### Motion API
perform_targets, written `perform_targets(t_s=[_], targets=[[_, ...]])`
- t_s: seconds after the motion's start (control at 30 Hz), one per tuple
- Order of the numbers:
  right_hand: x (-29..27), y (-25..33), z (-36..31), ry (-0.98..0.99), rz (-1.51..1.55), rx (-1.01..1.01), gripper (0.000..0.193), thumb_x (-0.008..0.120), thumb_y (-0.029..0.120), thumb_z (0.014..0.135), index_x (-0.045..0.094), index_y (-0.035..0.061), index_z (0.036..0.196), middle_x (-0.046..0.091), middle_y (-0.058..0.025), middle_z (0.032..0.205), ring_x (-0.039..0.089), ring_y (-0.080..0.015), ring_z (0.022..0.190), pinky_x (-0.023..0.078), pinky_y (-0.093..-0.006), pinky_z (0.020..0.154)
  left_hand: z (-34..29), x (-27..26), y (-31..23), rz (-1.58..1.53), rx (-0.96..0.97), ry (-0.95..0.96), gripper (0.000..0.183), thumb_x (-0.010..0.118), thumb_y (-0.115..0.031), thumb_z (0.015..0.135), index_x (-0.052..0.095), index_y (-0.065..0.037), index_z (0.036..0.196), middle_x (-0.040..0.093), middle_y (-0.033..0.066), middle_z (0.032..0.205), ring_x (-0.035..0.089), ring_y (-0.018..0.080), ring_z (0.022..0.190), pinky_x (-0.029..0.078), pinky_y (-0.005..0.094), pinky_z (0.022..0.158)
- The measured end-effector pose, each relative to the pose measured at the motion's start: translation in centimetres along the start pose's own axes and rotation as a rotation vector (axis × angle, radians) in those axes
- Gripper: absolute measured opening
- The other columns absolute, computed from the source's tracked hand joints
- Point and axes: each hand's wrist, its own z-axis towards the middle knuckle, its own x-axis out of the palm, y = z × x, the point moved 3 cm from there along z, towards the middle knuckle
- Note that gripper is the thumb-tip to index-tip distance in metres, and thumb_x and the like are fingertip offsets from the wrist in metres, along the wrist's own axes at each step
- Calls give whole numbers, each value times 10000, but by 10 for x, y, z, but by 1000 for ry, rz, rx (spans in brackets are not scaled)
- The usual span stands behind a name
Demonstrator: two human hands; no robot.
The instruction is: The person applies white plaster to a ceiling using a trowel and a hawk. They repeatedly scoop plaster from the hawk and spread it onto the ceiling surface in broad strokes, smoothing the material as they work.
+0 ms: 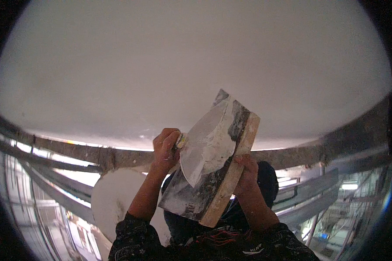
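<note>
Overhead, a smooth pale plastered surface (183, 65) fills most of the view, ending at a rough grey edge beam (96, 152). Below it, blurred grey rails (52, 191) and a bright strip light (349, 186) show on either side. The left hand (166, 148) is closed around the handle of a wide trowel (204, 148), whose blade lies flat against white plaster on a plaster board (213, 174). The right hand (247, 172) grips the board's wooden edge, fingers curled over it; the board is tilted between the two hands. A round white shape (111, 200) sits behind the left forearm, perhaps a bucket, too blurred to tell. Dark patterned sleeves (135, 239) are cut off by the lower edge.
</note>
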Motion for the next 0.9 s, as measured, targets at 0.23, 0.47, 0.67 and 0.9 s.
perform_targets(t_s=[0.23,0.47,0.67,0.9], targets=[[-49,40,-48,-134,102,12,478,526,174,641,424,-21,1065,536,-163,924,557,-307,802,468,-431,726,13,64,-24,204,108,65,341,605,11,520,492,-31,839,545,125,722,544,258,581,441,304,476],[-100,89,-84,-226,122,-127,459,514,180,636,456,-49,1030,557,-157,888,572,-284,745,488,-385,675,23,114,-29,337,166,221,270,606,-18,526,524,-36,783,557,107,737,551,242,603,450,309,499],[-139,192,-147,-513,-792,-640,251,551,116,649,518,2,869,554,-111,778,568,-245,689,468,-359,616,11,130,-24,368,-43,366,148,568,-21,582,499,-14,714,530,129,681,531,287,604,436,329,529],[-330,339,-191,-848,-857,-995,177,580,83,647,537,48,814,533,-86,773,534,-217,727,438,-328,642,22,133,-58,392,-103,323,115,552,-61,759,452,-14,792,429,96,713,427,164,621,371,274,538]])
